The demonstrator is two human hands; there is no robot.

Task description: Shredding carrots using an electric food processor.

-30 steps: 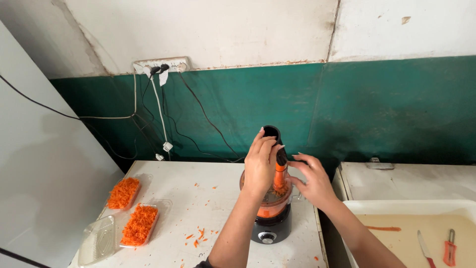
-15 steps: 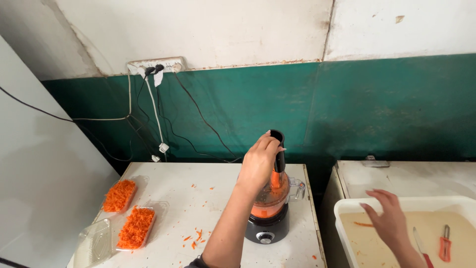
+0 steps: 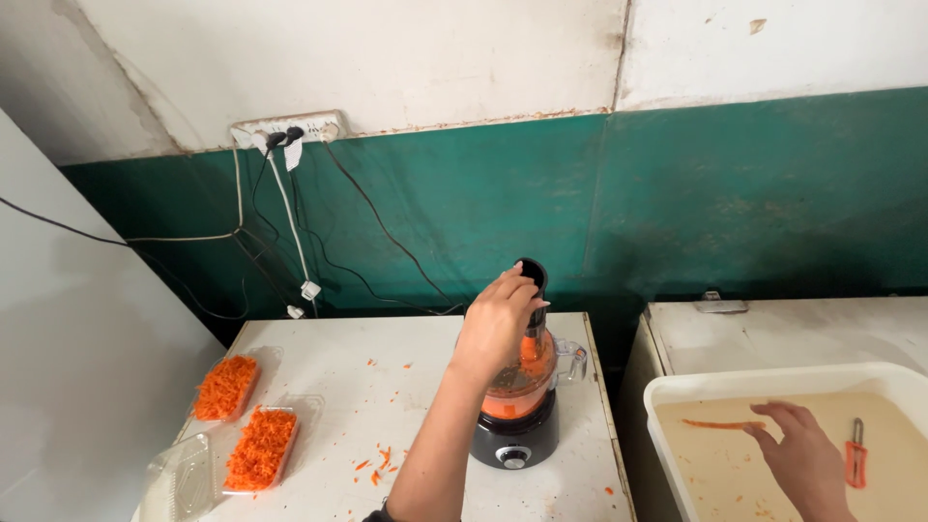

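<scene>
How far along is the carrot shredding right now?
Done: two trays hold shredded carrot, and the food processor bowl is partly filled. In hand: the left hand rests on the feed chute while the right hand reaches into the white tub. Left: one carrot lies there.

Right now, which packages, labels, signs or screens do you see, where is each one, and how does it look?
No labels, signs or screens show; only three packages.
Far tray: clear plastic, rectangular, at the table's left edge, full of orange shreds.
Near tray: the same kind, just in front of it, also full of shreds.
Empty tray: clear, at the table's front left corner, beside the near tray.
</scene>
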